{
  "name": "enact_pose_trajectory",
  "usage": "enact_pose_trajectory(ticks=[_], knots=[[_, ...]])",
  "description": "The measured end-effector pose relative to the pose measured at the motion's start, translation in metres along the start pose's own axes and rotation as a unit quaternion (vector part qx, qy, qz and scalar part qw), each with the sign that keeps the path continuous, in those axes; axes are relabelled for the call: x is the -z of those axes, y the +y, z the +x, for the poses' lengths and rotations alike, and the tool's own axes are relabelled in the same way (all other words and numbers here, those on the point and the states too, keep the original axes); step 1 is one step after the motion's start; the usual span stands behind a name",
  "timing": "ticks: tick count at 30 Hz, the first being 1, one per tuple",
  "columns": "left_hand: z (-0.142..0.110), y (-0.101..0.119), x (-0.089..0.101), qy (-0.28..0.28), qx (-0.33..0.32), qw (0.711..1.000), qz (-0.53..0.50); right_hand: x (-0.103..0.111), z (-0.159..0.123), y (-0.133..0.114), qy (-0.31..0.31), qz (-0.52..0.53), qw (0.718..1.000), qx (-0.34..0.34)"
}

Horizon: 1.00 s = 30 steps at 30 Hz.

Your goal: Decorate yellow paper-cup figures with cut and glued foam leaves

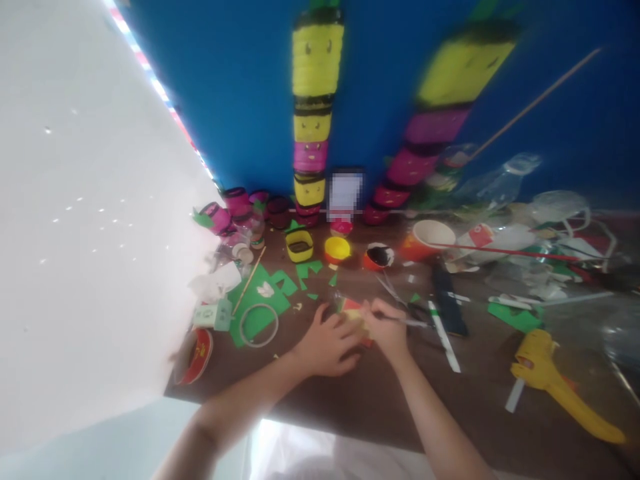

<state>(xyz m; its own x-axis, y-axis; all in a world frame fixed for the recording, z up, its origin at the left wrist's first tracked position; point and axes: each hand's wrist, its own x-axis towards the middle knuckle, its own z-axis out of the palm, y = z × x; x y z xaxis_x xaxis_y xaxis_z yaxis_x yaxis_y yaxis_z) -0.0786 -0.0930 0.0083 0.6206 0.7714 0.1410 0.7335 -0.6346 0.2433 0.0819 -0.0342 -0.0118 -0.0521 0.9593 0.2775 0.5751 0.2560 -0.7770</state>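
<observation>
My left hand arches palm down over a small flat red and yellow piece. Its fingertips press on the piece and hold it on the brown table; its material is too blurred to tell. Beside it, my right hand is closed around a thin stick-like tool, whose pale end sticks out to the right. The tool's other end, over the piece, is smeared. Just beyond the right hand lie scissors. A white marker-like stick with a green band lies to its right.
A yellow glue gun lies at right. Paint cups in yellow and black stand behind my hands. Left are green sheets, a tape ring and a red bowl. Painted cup towers rise against the blue wall.
</observation>
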Motion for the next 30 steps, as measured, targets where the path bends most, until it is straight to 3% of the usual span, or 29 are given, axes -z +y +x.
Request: enact_pose_trajectory(ticks=[19,30], knots=[[0.0005,-0.0001,0.0003,-0.009,-0.005,1.0,-0.002,-0.0015,0.0004,0.003,-0.018,-0.003,1.0,-0.006],[-0.0003,0.0008,0.0005,-0.001,-0.002,1.0,0.019,-0.0012,0.0002,0.0006,0.017,-0.004,1.0,-0.01]])
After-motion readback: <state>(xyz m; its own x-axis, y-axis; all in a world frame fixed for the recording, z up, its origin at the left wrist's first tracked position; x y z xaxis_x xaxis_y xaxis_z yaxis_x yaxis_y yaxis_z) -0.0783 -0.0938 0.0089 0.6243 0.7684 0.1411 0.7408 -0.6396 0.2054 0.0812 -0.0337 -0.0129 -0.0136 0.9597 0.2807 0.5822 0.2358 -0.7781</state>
